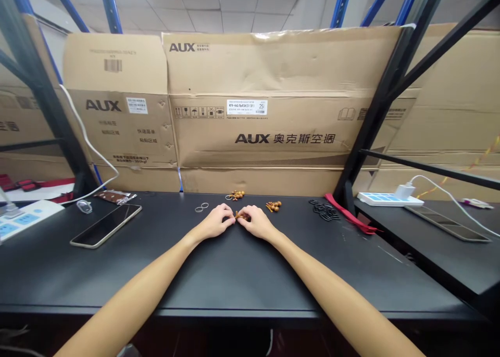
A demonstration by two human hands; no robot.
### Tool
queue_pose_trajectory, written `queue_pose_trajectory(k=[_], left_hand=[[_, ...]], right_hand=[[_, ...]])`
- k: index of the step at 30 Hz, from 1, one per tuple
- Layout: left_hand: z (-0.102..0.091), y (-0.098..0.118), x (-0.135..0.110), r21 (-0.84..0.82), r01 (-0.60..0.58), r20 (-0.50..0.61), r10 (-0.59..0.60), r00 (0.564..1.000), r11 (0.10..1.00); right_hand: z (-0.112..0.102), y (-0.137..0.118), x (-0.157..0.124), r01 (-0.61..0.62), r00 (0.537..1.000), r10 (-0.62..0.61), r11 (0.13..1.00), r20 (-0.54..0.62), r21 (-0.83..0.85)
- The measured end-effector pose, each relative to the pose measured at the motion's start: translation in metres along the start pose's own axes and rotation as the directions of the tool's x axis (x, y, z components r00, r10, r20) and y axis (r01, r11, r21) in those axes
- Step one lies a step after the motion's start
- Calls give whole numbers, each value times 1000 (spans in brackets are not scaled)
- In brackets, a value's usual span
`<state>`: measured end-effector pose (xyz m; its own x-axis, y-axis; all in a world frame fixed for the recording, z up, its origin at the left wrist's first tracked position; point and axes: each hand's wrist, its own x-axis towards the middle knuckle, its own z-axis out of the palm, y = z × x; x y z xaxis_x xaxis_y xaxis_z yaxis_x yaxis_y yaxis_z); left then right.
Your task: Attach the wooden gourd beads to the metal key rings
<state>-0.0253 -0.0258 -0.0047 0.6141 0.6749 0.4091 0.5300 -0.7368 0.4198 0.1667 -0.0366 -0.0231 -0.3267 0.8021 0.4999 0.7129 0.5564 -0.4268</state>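
My left hand and my right hand meet over the middle of the black table, fingers bent and closed. Between their fingertips shows a small brown wooden trinket; the fingers hide most of it. Just behind the hands lies a bunch of similar brown wooden trinkets with a metal ring beside it. Another little heap of brown wooden trinkets sits to the right of my right hand. Two loose metal rings rest on the table to the left of my left hand.
On the left lie a phone, a white power strip and a brown packet. Black loops and a red strap lie on the right. Cardboard panels stand behind the table, between black metal posts.
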Motion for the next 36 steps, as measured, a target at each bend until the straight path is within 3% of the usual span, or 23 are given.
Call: queue_pose_trajectory(k=[3,11,18,25,32,36], left_hand=[[0,1,0,12,5,0,-5,1000,1000],[0,2,0,-14,27,-20,-27,999,1000],[0,1,0,12,3,-10,-3,1000,1000],[1,3,0,4,14,-23,-14,1000,1000],[1,2,0,39,-10,-22,11,1000,999],[5,-2,0,64,-11,-14,12,1000,998]], right_hand=[[0,3,1,-47,999,47,999,-20,-22],[0,-4,-1,111,993,-112,992,24,54],[-1,3,1,-74,997,73,996,-11,-55],[-2,-6,-1,92,995,-93,995,37,40],[-2,2,0,-68,998,67,996,-13,-52],[-2,-1,0,24,999,-24,1000,31,12]])
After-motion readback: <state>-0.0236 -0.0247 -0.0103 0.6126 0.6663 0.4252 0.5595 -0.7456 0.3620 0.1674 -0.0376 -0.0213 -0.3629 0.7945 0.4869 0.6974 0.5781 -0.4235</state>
